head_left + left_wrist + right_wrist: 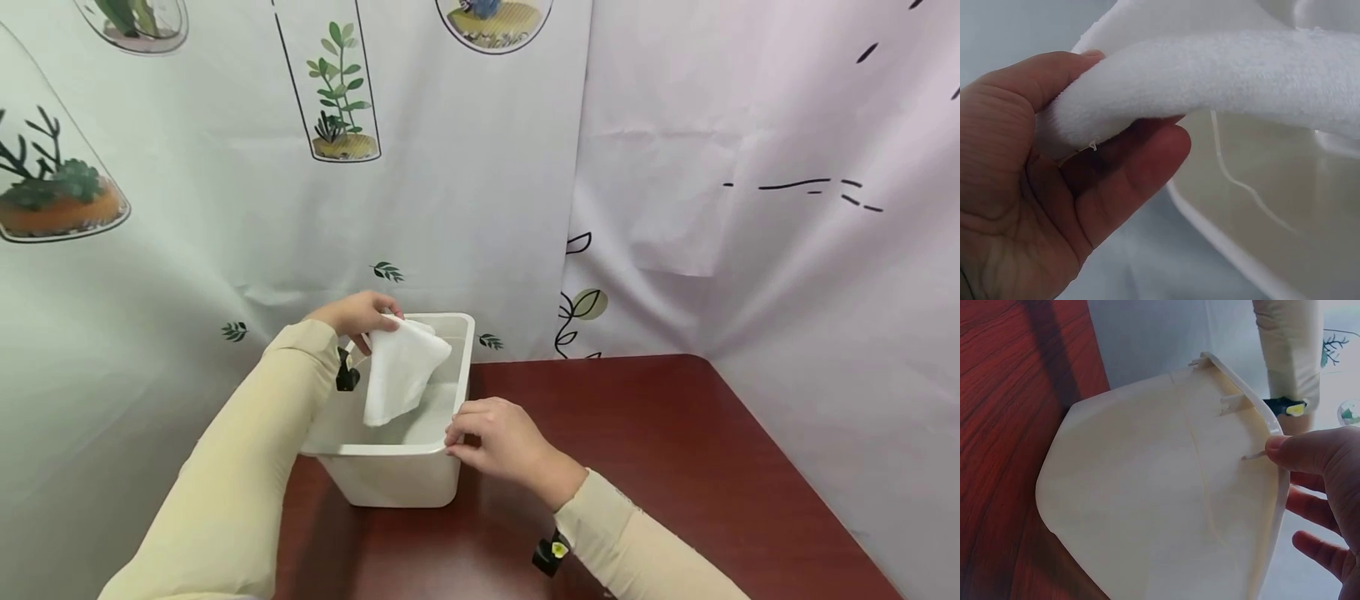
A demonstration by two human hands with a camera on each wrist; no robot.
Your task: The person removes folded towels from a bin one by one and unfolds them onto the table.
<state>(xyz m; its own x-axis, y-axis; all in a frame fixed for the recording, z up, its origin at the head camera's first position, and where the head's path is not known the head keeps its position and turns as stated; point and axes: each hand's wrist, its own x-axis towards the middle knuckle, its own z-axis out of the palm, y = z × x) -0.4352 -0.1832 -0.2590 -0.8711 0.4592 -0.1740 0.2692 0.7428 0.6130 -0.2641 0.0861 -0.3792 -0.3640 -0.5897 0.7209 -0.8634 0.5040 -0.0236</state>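
A white terry towel [405, 371] hangs down inside a white plastic bin [401, 483]. My left hand [358, 318] pinches the towel's upper edge above the bin's back left part. In the left wrist view, thumb and fingers [1138, 169] lie on either side of the towel's rolled fold [1210, 78], and a loose thread trails below it. At the bin's front right corner, my right hand [498, 437] grips the rim. The right wrist view shows that thumb [1297, 450] on one side of the rim [1279, 487] and the fingers on the other.
The bin stands at the left end of a dark red wooden table [637, 467]. A white cloth backdrop [480, 208] printed with plants and jars hangs close behind it. Small black cameras [550, 557] are strapped to the wrists.
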